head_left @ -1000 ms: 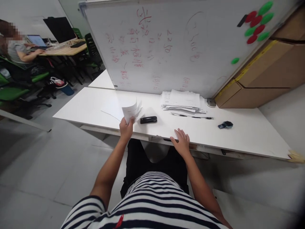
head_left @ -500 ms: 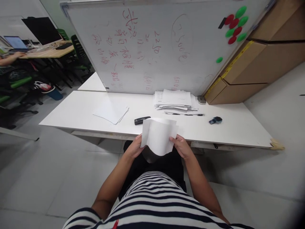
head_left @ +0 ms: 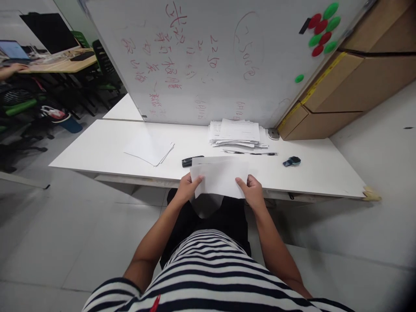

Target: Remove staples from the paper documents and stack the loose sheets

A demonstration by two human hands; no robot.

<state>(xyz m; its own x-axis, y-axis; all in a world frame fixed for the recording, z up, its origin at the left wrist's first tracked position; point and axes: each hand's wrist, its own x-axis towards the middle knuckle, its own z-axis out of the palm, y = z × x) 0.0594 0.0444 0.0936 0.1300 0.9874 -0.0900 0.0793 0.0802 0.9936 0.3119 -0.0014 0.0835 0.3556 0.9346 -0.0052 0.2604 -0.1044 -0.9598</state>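
White sheets of paper (head_left: 218, 177) are stretched between my two hands at the front edge of the white desk (head_left: 107, 149). My left hand (head_left: 188, 187) pinches their left side, thumb on top. On the right side my right hand (head_left: 251, 190) grips them the same way, thumb over the face. How many sheets there are, I cannot tell. Just beyond them lies a black stapler (head_left: 188, 161), its right part covered by the paper. To the left rest a few loose white sheets (head_left: 150, 149).
A thick paper stack (head_left: 238, 133) lies against the whiteboard (head_left: 182, 60), with a pen (head_left: 250, 152) before it. A watch (head_left: 291, 161) and a grey mouse (head_left: 273, 133) are to the right. Cardboard boxes (head_left: 351, 86) stand at the right. A person's hand (head_left: 16, 68) shows at the far-left desk.
The paper, curled half a second ago, is now pulled flatter and wider. My hands have moved slightly apart and up, with both thumbs now on the sheet.
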